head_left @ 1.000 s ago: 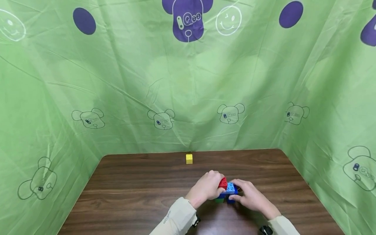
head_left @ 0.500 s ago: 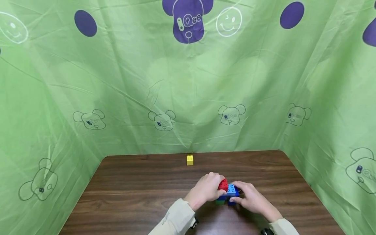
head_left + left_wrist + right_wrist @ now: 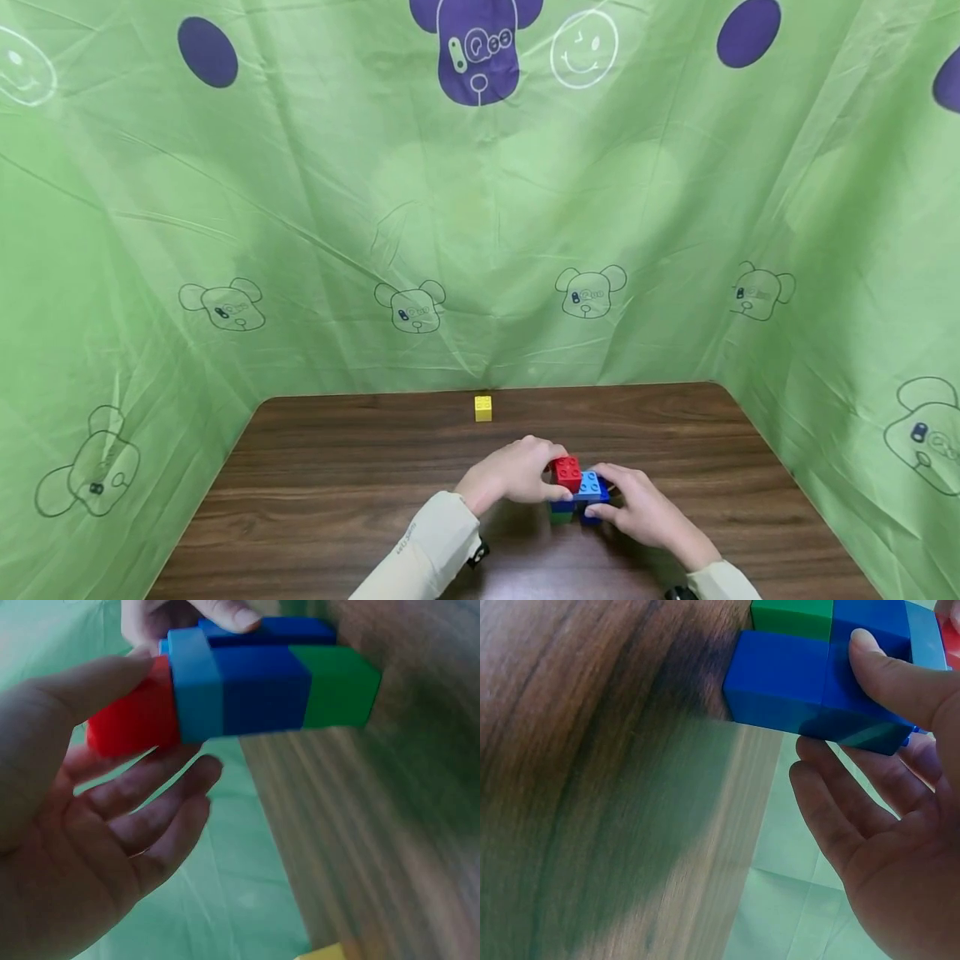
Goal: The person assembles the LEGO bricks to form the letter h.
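Observation:
A small structure of toy building bricks stands on the table. A green brick (image 3: 341, 686) and a blue brick (image 3: 780, 679) form its base, with a dark blue brick (image 3: 266, 686) above them. Over that lies a light blue brick (image 3: 588, 484), and a red brick (image 3: 567, 473) tops the left end. My left hand (image 3: 517, 472) has its thumb and index finger around the red brick, the other fingers loosely bent beside it. My right hand (image 3: 641, 506) holds the right end, thumb on the dark blue side and fingers behind, partly hidden.
A single yellow brick (image 3: 483, 408) sits near the far edge of the brown wooden table (image 3: 360, 467). Green printed cloth (image 3: 487, 208) hangs behind the table and along both sides.
My left hand has drawn back slightly to the left, and more of the red brick shows between thumb and fingers. The right hand and the brick structure stay nearly still.

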